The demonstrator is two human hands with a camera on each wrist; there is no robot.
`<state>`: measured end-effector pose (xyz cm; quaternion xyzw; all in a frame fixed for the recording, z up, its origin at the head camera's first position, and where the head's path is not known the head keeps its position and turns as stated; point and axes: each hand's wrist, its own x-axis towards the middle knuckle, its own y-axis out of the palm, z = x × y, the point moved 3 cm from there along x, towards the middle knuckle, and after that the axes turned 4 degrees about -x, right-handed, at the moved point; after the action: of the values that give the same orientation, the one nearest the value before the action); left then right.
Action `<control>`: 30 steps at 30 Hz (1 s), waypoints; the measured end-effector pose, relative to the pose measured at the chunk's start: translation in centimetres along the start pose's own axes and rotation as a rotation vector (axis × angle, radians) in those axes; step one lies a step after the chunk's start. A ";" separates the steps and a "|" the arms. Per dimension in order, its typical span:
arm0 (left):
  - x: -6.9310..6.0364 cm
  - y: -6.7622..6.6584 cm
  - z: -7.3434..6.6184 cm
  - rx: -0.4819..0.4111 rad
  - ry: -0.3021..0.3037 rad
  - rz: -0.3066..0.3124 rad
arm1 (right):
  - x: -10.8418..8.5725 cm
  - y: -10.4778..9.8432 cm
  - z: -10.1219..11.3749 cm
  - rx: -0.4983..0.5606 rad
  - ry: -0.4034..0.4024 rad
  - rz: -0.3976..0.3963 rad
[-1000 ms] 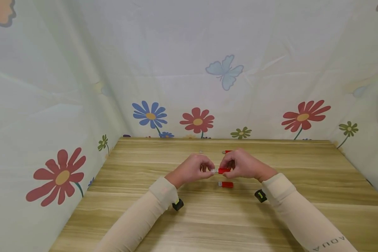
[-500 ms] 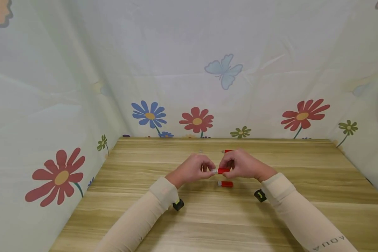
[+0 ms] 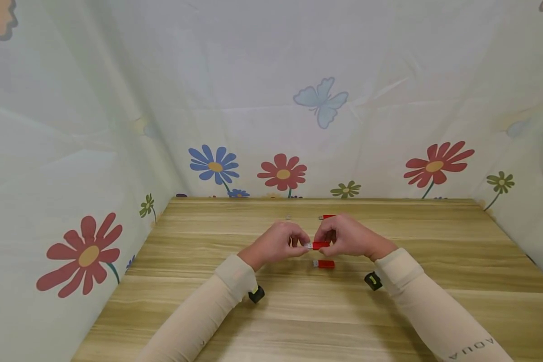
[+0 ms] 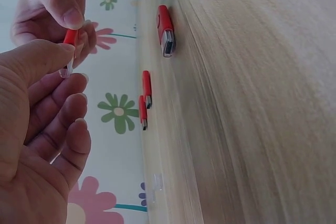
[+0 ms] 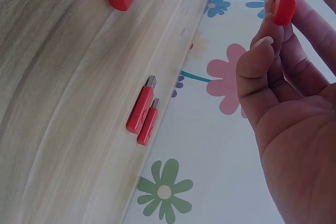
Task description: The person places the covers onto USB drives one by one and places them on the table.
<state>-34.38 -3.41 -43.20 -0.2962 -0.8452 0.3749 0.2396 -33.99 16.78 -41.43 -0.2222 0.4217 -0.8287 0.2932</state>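
Between both hands, above the table, is a red USB stick (image 3: 320, 246) with a clear cap (image 4: 65, 72) at its left end. The left hand (image 3: 278, 243) pinches the cap end between thumb and index finger, its other fingers loosely bent. The right hand (image 3: 349, 236) pinches the red body; in the right wrist view the red stick (image 5: 284, 3) shows between its fingertips. Just nearer the person, a second red USB stick (image 3: 326, 264) lies on the table with its metal plug bare, pointing left.
Beyond the hands, two red sticks (image 5: 140, 109) (image 5: 148, 125) lie side by side on the wooden table (image 3: 276, 322). Small clear pieces (image 3: 288, 217) lie farther left at the back. A flower-printed curtain (image 3: 253, 75) stands behind the table.
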 end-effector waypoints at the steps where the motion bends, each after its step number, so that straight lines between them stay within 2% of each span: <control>1: 0.0 0.0 0.0 0.001 0.000 0.000 | 0.0 0.0 0.0 0.003 0.001 0.000; 11: 0.1 -0.3 -0.4 0.010 -0.009 0.015 | -0.1 0.0 0.3 -0.006 0.004 -0.008; 30: 0.1 -0.1 -0.3 0.000 -0.012 0.022 | -0.1 0.1 0.7 -0.011 -0.015 -0.013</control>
<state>-34.26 -3.23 -42.92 -0.3030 -0.8435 0.3791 0.2303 -33.45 16.45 -41.14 -0.2326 0.4226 -0.8266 0.2898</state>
